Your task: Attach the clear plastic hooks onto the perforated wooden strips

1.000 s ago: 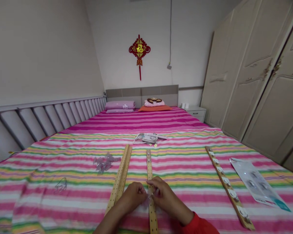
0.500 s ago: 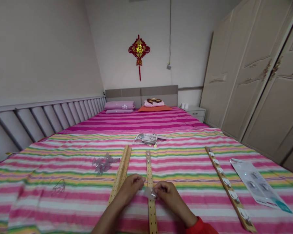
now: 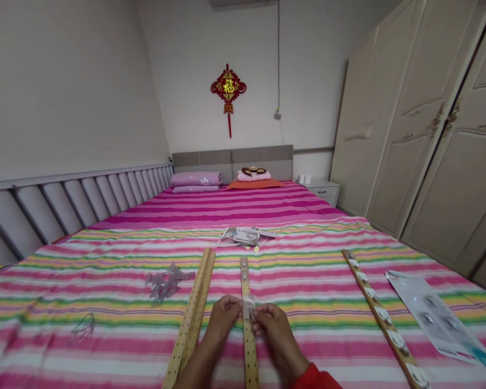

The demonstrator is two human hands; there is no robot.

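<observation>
Clearly legible is one gold character, 福, on the red knot ornament point(image 3: 229, 86) on the wall. The blister pack point(image 3: 439, 319) at the right has a teal corner with printing too small to read.

Both hands meet over the middle tan perforated strip point(image 3: 249, 346), which lies on the striped sheet point(image 3: 117, 346). The right hand point(image 3: 274, 322) pinches the right edge of a small clear hook piece point(image 3: 248, 307), thumb against finger. The left hand point(image 3: 227, 316) has its thumb and fingertip close together at the piece's left edge; whether they grip it cannot be told. The piece sits over the strip, nearer the person than the two clear hooks point(image 3: 244, 270) at its far end; whether it touches the strip is unclear.

Half a second ago the left fingers were apart from the piece, which was nearer the person; now it is farther up the strip and the left fingers are beside it. The paired strips point(image 3: 190, 319), purple-grey scraps point(image 3: 167, 283) and hook-lined strip point(image 3: 378, 313) have kept their places on the sheet.
</observation>
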